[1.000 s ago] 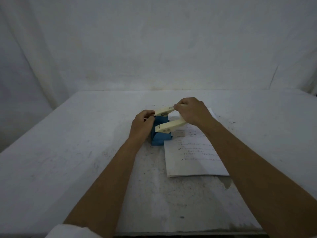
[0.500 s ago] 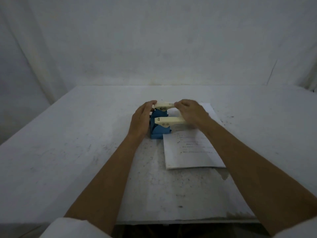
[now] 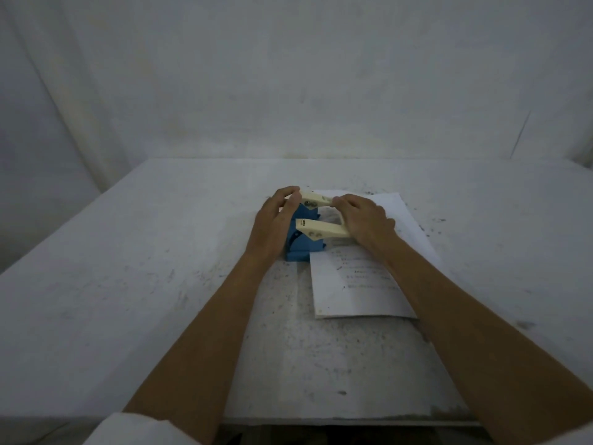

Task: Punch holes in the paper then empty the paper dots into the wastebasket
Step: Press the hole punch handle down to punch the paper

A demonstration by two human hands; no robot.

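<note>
A blue hole punch [image 3: 305, 244] with a cream two-armed lever [image 3: 316, 231] stands in the middle of the table. A printed sheet of paper [image 3: 359, 277] lies to its right, its left edge tucked into the punch. My left hand [image 3: 276, 224] cups the punch's left side, fingers curled over the far lever arm. My right hand [image 3: 364, 221] lies palm down on the lever's handle end, pressed low over the paper. No wastebasket is in view.
The white table [image 3: 160, 284] is scuffed and speckled with dark marks. Its front edge [image 3: 321, 419] runs close to me. A white cloth backdrop [image 3: 288, 75] hangs behind and to the left of the table.
My right hand has pushed the cream lever down from a raised tilt to nearly flat. My left hand has shifted from the lever's end to the punch's side.
</note>
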